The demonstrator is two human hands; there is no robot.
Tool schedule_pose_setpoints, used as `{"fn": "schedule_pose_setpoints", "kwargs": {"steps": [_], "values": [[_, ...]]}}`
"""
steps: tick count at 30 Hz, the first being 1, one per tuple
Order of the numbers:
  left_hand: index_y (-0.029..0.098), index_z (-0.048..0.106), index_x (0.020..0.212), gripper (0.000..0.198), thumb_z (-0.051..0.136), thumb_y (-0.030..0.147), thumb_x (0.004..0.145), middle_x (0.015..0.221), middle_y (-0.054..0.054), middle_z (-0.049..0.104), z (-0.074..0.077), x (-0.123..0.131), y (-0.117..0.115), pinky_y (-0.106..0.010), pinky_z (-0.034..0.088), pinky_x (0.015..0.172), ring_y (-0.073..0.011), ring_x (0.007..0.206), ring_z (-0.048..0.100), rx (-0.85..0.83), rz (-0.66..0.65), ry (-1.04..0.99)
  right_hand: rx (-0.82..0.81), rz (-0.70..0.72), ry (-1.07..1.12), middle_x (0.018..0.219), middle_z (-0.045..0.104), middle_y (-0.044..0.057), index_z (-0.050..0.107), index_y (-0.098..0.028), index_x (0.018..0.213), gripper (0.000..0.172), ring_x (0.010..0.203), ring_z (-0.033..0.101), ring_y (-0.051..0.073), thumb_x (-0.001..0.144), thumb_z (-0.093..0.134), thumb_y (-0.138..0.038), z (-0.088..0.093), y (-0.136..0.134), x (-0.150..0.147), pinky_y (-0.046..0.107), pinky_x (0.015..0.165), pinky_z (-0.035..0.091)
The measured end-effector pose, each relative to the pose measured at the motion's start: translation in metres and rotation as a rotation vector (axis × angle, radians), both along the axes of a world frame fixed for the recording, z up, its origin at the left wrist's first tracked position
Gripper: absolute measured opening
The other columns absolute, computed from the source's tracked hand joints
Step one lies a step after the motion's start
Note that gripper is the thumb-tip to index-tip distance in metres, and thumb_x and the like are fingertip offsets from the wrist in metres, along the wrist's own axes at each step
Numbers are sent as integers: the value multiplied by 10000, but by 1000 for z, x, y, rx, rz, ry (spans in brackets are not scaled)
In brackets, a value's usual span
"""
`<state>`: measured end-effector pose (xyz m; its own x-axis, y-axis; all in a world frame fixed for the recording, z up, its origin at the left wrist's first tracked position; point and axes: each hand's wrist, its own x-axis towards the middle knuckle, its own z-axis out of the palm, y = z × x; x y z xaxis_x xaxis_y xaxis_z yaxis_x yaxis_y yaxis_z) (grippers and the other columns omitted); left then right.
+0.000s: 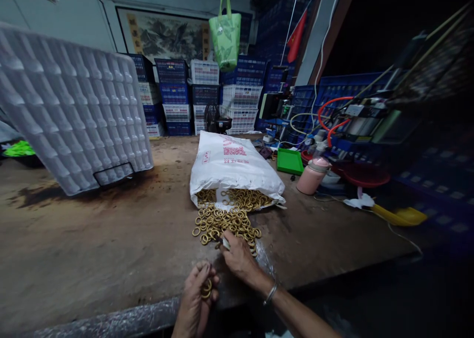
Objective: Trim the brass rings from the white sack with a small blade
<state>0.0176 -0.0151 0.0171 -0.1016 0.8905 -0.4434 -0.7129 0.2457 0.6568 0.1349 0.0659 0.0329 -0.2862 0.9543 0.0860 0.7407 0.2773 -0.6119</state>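
Observation:
A white sack (237, 163) with red print lies on the brown table (159, 234), its mouth toward me. Brass-coloured rings (225, 222) spill from it into a loose pile. At the near edge of that pile is my right hand (239, 254), its fingers closed round a small dark and pale object that I cannot make out. Lower and to the left, my left hand (196, 291) is curled round a few brass rings (206, 288), close to the table's front edge.
A ribbed translucent panel (81, 111) stands at the left. On the right are a green tray (290, 161), a pink bottle (313, 176), a yellow scoop (402, 214) and a machine with red hoses (365, 118). Stacked crates (242, 96) line the back; a green bag (225, 39) hangs above.

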Motion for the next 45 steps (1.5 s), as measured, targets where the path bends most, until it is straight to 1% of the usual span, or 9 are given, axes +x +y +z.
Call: {"fn": "schedule_pose_setpoints", "kwargs": {"steps": [4, 8, 14, 20, 23, 26, 29, 39, 45], "values": [[198, 499, 968, 433, 691, 396, 634, 586, 57, 537, -5, 6, 5, -147, 305, 365, -60, 443, 452, 113, 48, 196, -212, 8, 401, 576, 423, -57, 473, -179, 660, 127, 548, 393, 84, 743, 481, -275, 11, -8, -6, 193, 532, 299], [195, 518, 939, 401, 664, 431, 650, 456, 108, 412, -3, 8, 10, -134, 219, 342, -22, 341, 303, 137, 64, 261, -356, 83, 617, 596, 445, -57, 483, -167, 699, 165, 562, 399, 82, 717, 528, -326, 4, -15, -10, 194, 547, 332], [162, 600, 691, 323, 715, 434, 559, 536, 42, 546, 7, 4, 13, -177, 364, 447, -76, 459, 458, 161, 151, 400, -310, 151, 480, 631, 467, -45, 515, -162, 708, 131, 633, 427, 95, 723, 514, -292, 7, -17, -6, 193, 585, 343], [189, 660, 675, 216, 713, 368, 567, 660, -11, 636, 6, 2, 12, -235, 447, 658, -167, 670, 568, 244, 180, 713, -267, 169, 396, 597, 424, -58, 499, -167, 677, 162, 581, 384, 83, 771, 456, -290, 17, -14, -4, 188, 534, 301], [182, 627, 662, 245, 688, 410, 595, 596, 12, 592, 2, 2, 15, -206, 425, 555, -126, 568, 527, 219, 117, 691, -260, 123, 367, 570, 393, -60, 468, -165, 615, 226, 560, 357, 79, 789, 431, -305, 14, -13, -5, 194, 517, 277], [180, 538, 627, 321, 604, 493, 663, 424, 71, 442, -5, 0, 15, -163, 278, 367, -60, 365, 356, 143, -40, 584, -253, 71, 351, 554, 389, -65, 468, -165, 609, 222, 544, 355, 75, 785, 436, -297, 13, -13, -6, 191, 503, 266], [187, 477, 646, 355, 512, 531, 724, 392, 101, 358, -10, -1, 13, -145, 178, 329, -35, 316, 246, 102, -161, 469, -265, 62, 337, 542, 405, -65, 489, -162, 615, 210, 538, 369, 73, 781, 438, -280, 15, -14, -7, 188, 505, 270], [197, 436, 678, 296, 523, 470, 753, 441, 110, 342, -12, -2, 10, -135, 168, 342, -21, 335, 220, 120, -169, 323, -333, 96, 417, 563, 478, -49, 509, -164, 643, 208, 554, 432, 79, 797, 398, -247, 23, -15, -9, 180, 534, 316], [197, 469, 712, 313, 576, 491, 702, 493, 94, 421, -7, -2, 10, -140, 173, 346, -18, 344, 257, 115, -116, 321, -111, 134, 116, 596, 519, -26, 522, -178, 690, 166, 551, 429, 92, 786, 387, -190, 7, -14, -2, 199, 521, 262]]}}
